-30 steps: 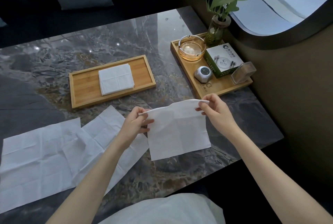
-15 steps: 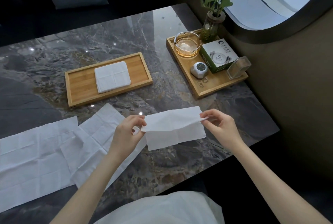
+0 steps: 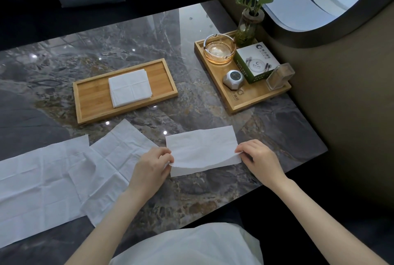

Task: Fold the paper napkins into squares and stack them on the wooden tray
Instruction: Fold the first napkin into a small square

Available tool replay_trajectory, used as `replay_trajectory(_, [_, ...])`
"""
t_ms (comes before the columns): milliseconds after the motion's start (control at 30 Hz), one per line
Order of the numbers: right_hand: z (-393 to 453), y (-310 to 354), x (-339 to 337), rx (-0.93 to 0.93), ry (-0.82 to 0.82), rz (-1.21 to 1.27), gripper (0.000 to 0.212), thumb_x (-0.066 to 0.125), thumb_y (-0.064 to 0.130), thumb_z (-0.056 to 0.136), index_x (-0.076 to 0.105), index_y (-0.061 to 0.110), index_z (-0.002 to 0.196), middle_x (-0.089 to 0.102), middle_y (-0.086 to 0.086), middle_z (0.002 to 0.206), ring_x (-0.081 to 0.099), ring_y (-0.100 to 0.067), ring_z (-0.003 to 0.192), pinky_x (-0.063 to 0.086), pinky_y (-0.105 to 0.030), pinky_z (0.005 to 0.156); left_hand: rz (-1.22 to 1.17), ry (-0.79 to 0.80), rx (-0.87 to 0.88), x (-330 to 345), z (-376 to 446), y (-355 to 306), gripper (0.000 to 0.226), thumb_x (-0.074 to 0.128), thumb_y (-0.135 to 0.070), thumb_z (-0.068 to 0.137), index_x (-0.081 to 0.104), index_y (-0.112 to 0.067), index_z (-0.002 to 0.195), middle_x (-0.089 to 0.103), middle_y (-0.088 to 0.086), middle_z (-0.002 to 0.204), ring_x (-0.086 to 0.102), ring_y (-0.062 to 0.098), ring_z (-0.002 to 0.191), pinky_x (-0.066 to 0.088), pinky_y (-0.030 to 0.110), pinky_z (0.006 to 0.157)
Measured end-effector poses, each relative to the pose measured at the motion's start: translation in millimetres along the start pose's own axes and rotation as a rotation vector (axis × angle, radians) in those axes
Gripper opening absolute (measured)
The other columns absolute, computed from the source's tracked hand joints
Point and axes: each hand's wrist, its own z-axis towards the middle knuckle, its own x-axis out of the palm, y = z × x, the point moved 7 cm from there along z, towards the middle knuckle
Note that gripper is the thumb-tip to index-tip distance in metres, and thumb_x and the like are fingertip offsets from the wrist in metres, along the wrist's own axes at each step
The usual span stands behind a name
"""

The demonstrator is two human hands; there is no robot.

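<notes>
A white paper napkin (image 3: 202, 151) lies folded in half on the marble table, a wide rectangle with the top layer's near edge slightly lifted. My left hand (image 3: 152, 167) pinches its near left corner and my right hand (image 3: 259, 161) pinches its near right corner. Further back stands the wooden tray (image 3: 89, 98), with a stack of folded square napkins (image 3: 130, 87) in its middle. Two unfolded napkins lie flat to the left: one (image 3: 113, 164) partly under my left wrist, another (image 3: 36, 185) at the table's left edge.
A second wooden tray (image 3: 241, 102) at the back right carries a glass ashtray (image 3: 219, 51), a green and white box (image 3: 255, 62), a small silver device (image 3: 232, 77) and a clear holder (image 3: 279, 76). A plant in a glass vase (image 3: 248, 28) stands behind it. The wall runs along the right.
The napkin's far edge, held up in the air a second ago, has been brought toward me and down onto its near edge. The napkin now lies doubled on the table.
</notes>
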Motion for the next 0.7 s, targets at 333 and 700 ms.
replay_trajectory(333, [9.3, 25.6, -0.8, 0.05, -0.128, -0.049, 0.032, 0.043, 0.008, 0.08, 0.069, 0.008, 0.098, 0.072, -0.006, 0.1, 0.061, -0.025, 0.099, 0.042, -0.034, 0.087, -0.053, -0.06, -0.051, -2.9, 12.8, -16.8, 0.031, 0.04, -0.014, 0.079, 0.064, -0.009, 0.098, 0.067, 0.01, 0.108, 0.06, 0.028, 0.102, 0.05, 0.038, 0.081])
replay_trajectory(700, [22.9, 41.3, 83.5, 0.201, 0.262, -0.227, 0.068, -0.025, 0.055, 0.078, -0.016, 0.026, 0.138, -0.017, 0.009, 0.149, -0.025, -0.006, 0.133, -0.032, -0.033, 0.101, 0.204, 0.222, -0.177, 68.8, 24.7, -22.8, 0.065, -0.003, -0.047, 0.082, -0.006, -0.019, 0.14, -0.009, -0.002, 0.15, -0.007, 0.015, 0.139, -0.007, 0.041, 0.112])
